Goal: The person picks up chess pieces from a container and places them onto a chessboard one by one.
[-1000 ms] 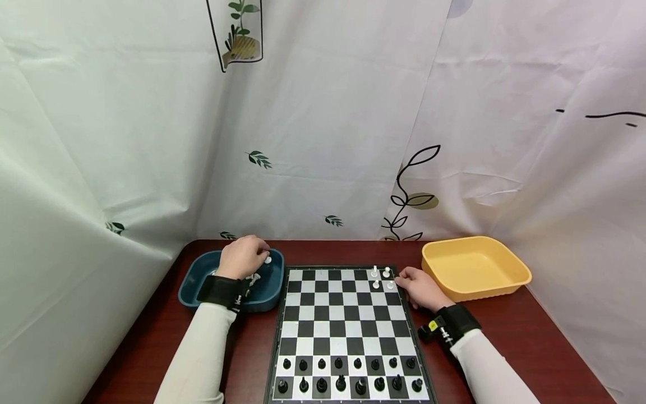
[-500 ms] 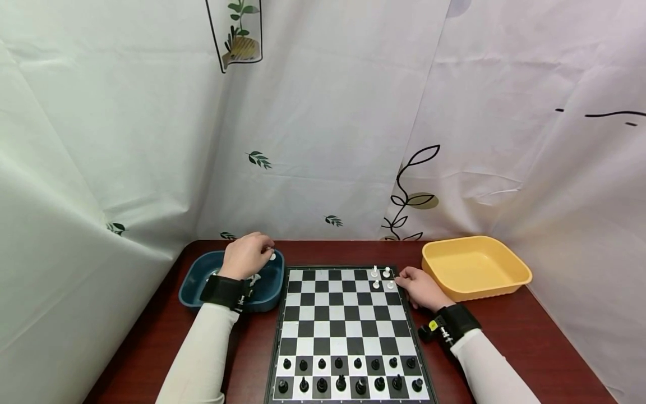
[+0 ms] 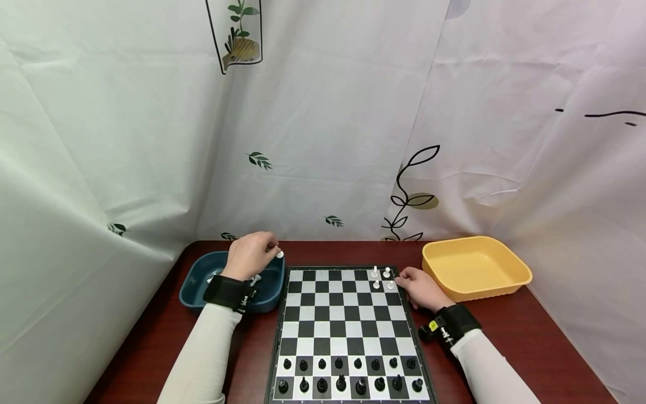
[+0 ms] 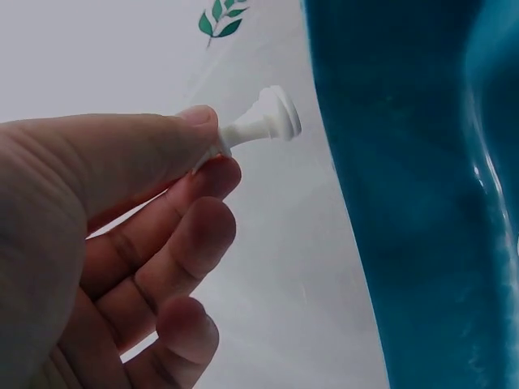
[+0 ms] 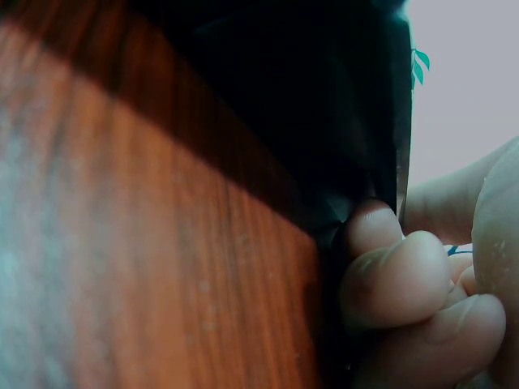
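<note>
My left hand (image 3: pixel 250 255) pinches a white chess piece (image 4: pixel 263 121) between thumb and forefinger. Its round base points outward and its head is hidden in the fingertips. That hand hovers over the far right rim of a blue tub (image 3: pixel 274 297), where more white pieces (image 3: pixel 255 279) lie. At the far right corner of the chessboard (image 3: pixel 337 314), my right hand (image 3: pixel 423 289) grips the board's dark edge, its fingers curled against the side. Several white pieces (image 3: pixel 375 284) stand on the squares beside it. Two rows of black chess pieces (image 3: pixel 341 383) line the near side.
A yellow tub (image 3: pixel 476 266) stands right of the board, just behind my right hand. The dark red table (image 3: pixel 530 342) runs back to a white patterned cloth (image 3: pixel 323 140) that hangs behind and at both sides.
My left hand has moved a little to the right and up with the white chess piece, from inside the blue tub to its rim. The right hand stays put.
</note>
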